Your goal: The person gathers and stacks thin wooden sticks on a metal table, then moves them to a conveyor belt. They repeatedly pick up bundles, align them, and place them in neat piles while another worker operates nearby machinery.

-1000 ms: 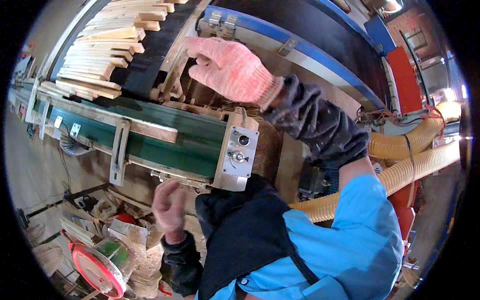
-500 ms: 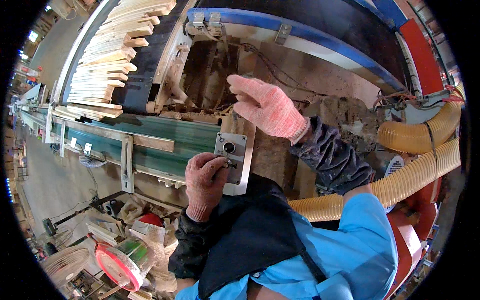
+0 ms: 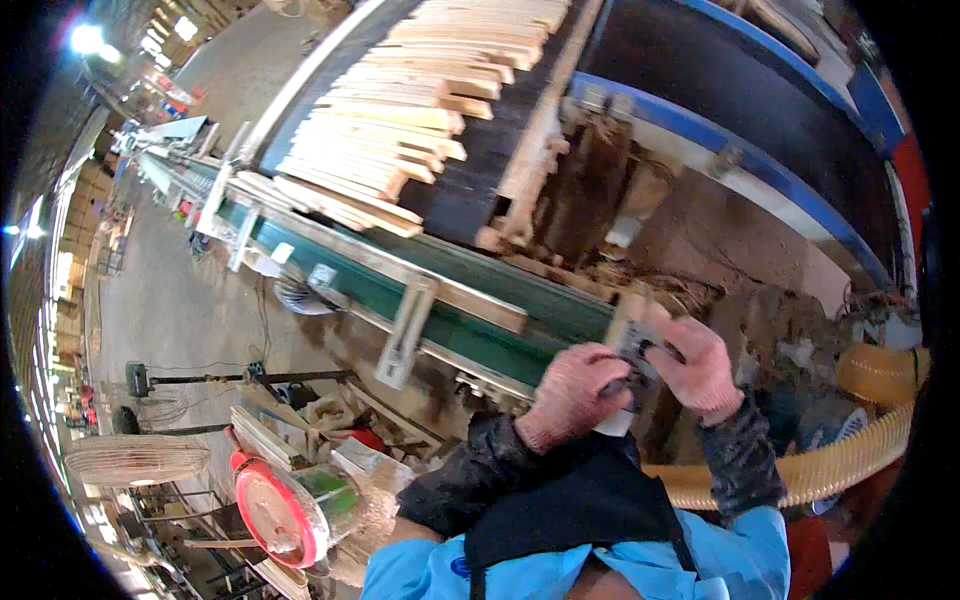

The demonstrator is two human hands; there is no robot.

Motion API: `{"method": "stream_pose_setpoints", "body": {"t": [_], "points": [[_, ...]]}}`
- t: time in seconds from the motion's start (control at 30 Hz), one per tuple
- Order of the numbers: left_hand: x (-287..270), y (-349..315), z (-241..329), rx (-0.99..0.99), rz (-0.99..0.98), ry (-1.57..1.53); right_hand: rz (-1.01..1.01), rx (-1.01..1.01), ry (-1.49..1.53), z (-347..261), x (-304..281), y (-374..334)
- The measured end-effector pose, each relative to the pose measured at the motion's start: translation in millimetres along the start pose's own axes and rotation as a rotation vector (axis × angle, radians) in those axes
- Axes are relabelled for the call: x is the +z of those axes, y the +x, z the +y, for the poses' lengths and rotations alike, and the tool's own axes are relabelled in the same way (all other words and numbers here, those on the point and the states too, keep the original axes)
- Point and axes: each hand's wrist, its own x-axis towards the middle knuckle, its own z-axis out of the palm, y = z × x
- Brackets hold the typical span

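Observation:
Both my hands wear pinkish knit gloves and are at a grey control box point(image 3: 630, 340) at the near end of a green conveyor belt point(image 3: 470, 335). My left hand point(image 3: 568, 397) is closed, its fingertips round a dark knob point(image 3: 612, 388) on the box's lower part. My right hand point(image 3: 697, 368) reaches in from the other side, fingers bent together at the upper part of the panel. Blur and the fingers hide what exactly they pinch. Many pale wooden strips point(image 3: 390, 110) lie side by side on the black belt beyond.
A wooden rail point(image 3: 440, 285) runs along the green belt. A second black belt with a blue frame point(image 3: 680, 120) stands at the far right. Ribbed yellow hoses point(image 3: 800, 480) curve at right. At lower left are a red-rimmed bucket point(image 3: 280, 510) and a fan point(image 3: 138, 460).
My right hand has come down from mid-air to the control box, its fingers bending in. My left hand stays at the knob. The view has swung left, shifting everything rightward.

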Motion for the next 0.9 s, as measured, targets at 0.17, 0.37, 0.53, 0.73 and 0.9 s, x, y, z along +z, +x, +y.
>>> {"method": "stream_pose_setpoints", "body": {"t": [0.17, 0.37, 0.53, 0.73, 0.9], "points": [[-79, -22, -41, 0.042, -0.07, -0.296, 0.214, 0.239, -0.051, -18, 44, -12], [-200, -52, -89, 0.057, -0.127, -0.449, 0.431, 0.555, 0.386, -20, 63, -16], [-281, -61, -131, 0.076, 0.004, -0.393, 0.317, 0.364, -0.052, -16, 63, -18], [-358, -90, -167, -0.035, 0.181, -0.309, 0.471, 0.418, -0.225, 70, 83, -36], [-413, -99, -196, -0.201, 0.272, -0.103, 0.399, 0.466, -0.729, -67, 102, 27]]}}
